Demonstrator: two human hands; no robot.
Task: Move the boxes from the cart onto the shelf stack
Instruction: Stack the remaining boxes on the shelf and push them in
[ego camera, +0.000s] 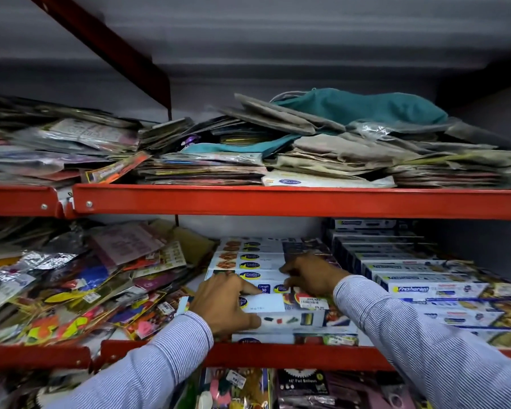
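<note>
A stack of long white boxes [260,258] with blue and yellow logos lies in the middle of the lower red shelf [278,354]. My left hand [222,302] grips the left end of the nearest box [295,315] on top of the stack, thumb on its front face. My right hand [310,274] rests on the box top a little farther back, fingers curled and pressing down. Both sleeves are blue-striped. The cart is out of view.
Rows of white and blue Freshwrapp boxes [425,287] fill the shelf's right side. Loose colourful packets [71,290] pile up at the left. The upper red shelf [278,200] holds flat packets and a teal cloth bag [363,107]. More packets hang below.
</note>
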